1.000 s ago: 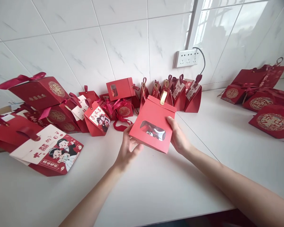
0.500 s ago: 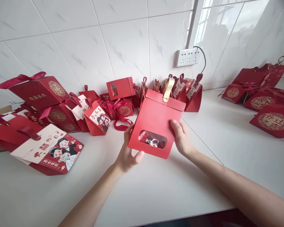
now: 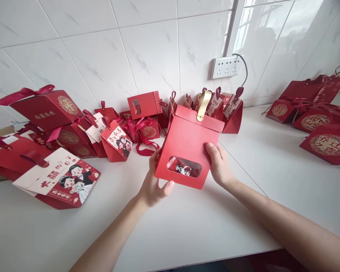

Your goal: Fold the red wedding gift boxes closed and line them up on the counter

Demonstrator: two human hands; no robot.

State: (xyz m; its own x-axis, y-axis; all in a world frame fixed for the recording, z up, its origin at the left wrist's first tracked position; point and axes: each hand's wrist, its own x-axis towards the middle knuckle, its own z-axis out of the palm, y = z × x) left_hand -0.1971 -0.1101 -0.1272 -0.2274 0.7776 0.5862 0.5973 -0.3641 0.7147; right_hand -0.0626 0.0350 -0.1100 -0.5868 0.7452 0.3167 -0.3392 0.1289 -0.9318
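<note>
A red gift box (image 3: 189, 141) with a gold loop handle (image 3: 204, 105) is held up above the white table, between both hands. Through the clear window (image 3: 184, 167) near its lower edge, shiny red and black wrapped pieces show. My left hand (image 3: 155, 187) grips the lower left side; its thumb lies by the bottom edge and the other fingers go behind the box. My right hand (image 3: 218, 164) is closed on the right side, thumb on the front face. The box leans back, its top towards the wall.
Red boxes with ribbons (image 3: 47, 109) are stacked at the left, before them a box with a printed couple (image 3: 73, 177). Several small boxes line the tiled wall (image 3: 150, 49). More red boxes (image 3: 325, 143) stand at the right. A power strip (image 3: 226, 67) hangs on the wall.
The gift box and both hands have shifted very slightly to the right. The grip is unchanged, and the other boxes stay where they were.
</note>
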